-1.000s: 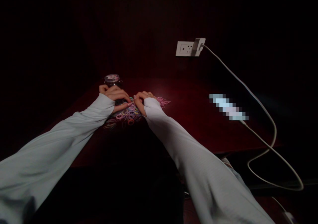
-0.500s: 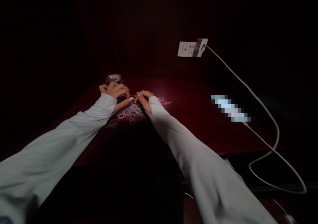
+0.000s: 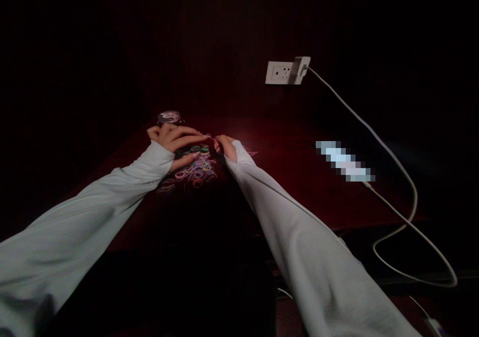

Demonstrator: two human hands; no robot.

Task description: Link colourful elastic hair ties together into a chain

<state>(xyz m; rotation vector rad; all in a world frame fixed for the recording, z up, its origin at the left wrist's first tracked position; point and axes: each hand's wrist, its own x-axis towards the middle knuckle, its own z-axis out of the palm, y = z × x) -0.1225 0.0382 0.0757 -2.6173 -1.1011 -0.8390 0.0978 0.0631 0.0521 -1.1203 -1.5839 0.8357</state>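
A heap of several small coloured elastic bands (image 3: 194, 167) lies on a dark red table (image 3: 292, 162). My left hand (image 3: 175, 140) hovers over the heap's far edge, fingers curled and pointing right. My right hand (image 3: 225, 146) is raised just right of it, fingers pinched. A thin elastic band (image 3: 209, 137) is stretched between the fingertips of both hands. A small jar (image 3: 169, 117) with a patterned lid stands right behind my left hand. Both arms wear pale sleeves.
A white wall socket (image 3: 280, 73) with a plugged-in charger (image 3: 301, 70) is on the dark back wall. Its white cable (image 3: 396, 177) loops across the table's right side to a blurred-out object (image 3: 344, 161). The surroundings are very dark.
Both hands have lifted off the heap. My right hand moved right and up, pulling a thin band taut between the two hands.
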